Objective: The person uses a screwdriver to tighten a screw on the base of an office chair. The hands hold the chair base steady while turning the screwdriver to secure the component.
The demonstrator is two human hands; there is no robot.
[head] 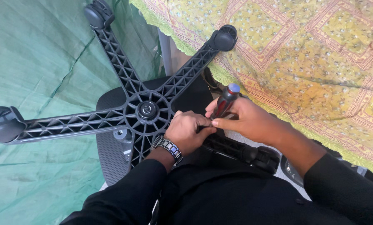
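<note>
The left hand [189,131] is closed on the thin metal end of the screwdriver [225,102], and the right hand [245,118] pinches its red handle. Both sit together over the upturned black chair base [147,110]. Best to hold the tool straight and turn slowly.

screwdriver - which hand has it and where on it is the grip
The right hand holds the screwdriver low on its red and black handle. The left hand pinches its thin shaft near the tip, over the chair base.
</note>
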